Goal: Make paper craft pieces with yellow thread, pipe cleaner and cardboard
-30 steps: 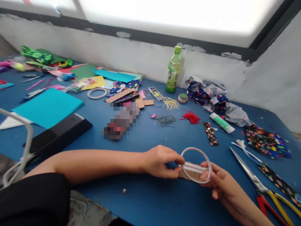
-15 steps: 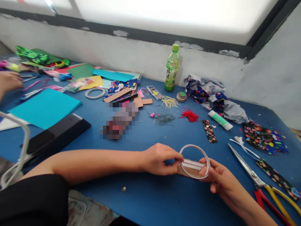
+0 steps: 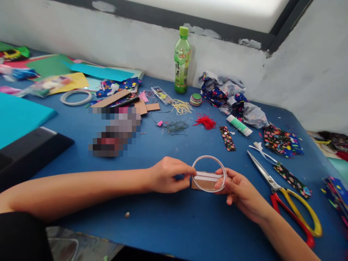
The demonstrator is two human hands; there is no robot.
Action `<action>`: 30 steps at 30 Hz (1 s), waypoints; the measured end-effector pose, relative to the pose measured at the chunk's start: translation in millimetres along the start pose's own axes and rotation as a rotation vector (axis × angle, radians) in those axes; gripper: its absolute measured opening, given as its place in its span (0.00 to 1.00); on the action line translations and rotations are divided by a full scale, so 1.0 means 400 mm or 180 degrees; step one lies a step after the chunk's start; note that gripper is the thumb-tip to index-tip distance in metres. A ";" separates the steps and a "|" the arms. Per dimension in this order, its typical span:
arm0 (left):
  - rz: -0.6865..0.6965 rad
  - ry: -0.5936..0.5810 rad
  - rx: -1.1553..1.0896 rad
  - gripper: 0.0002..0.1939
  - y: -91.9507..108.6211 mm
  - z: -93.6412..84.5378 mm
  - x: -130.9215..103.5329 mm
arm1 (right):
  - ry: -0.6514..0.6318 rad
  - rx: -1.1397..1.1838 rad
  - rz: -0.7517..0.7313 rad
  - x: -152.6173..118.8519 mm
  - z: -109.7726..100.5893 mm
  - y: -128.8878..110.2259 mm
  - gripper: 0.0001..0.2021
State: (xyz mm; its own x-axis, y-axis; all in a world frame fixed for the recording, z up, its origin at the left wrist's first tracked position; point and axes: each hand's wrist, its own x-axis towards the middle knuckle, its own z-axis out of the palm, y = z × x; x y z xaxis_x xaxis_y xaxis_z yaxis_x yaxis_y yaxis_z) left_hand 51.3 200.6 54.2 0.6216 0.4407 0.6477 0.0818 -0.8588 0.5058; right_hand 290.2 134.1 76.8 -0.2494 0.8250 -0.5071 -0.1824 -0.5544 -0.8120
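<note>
Near the front of the blue table, my left hand pinches the left edge of a thin white tape roll. My right hand grips the roll's right side together with the end of a small brown cardboard piece. White strips of tape run along the cardboard, seen through the ring. Large scissors with red and yellow handles lie right of my right hand, beside a floral fabric strip.
Behind the hands are a green bottle, a glue tube, red threads, dark threads and crumpled fabric. At left lie a black case, blue paper and another tape roll.
The view has shifted to the right, so the table items appear further left. Both hands keep their hold on the tape roll and the cardboard. Another person's hand at the far left is out of view.
</note>
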 end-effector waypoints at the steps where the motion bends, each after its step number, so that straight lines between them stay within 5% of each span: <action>1: -0.0004 -0.0003 -0.0039 0.08 0.000 0.000 0.000 | 0.0000 -0.0003 0.0003 0.000 0.000 -0.001 0.20; 19: -0.0044 0.0018 -0.0300 0.09 0.001 -0.002 0.002 | -0.0076 0.0106 -0.0069 0.003 -0.003 -0.003 0.18; 25: -0.0772 -0.0065 -0.0941 0.08 0.006 -0.003 0.006 | 0.0044 -0.0146 -0.0416 0.001 -0.005 0.003 0.15; 30: -0.1824 0.0073 -0.1976 0.12 0.007 0.004 0.004 | 0.0136 -0.0517 -0.0933 -0.001 -0.006 0.009 0.11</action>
State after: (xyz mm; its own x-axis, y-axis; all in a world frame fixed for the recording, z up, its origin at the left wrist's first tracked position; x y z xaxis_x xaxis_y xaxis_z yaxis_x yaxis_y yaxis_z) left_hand 53.8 198.5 55.5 0.5979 0.7753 0.2036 -0.0675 -0.2044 0.9766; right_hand 292.0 132.3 73.3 -0.1681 0.9524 -0.2542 -0.0858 -0.2710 -0.9588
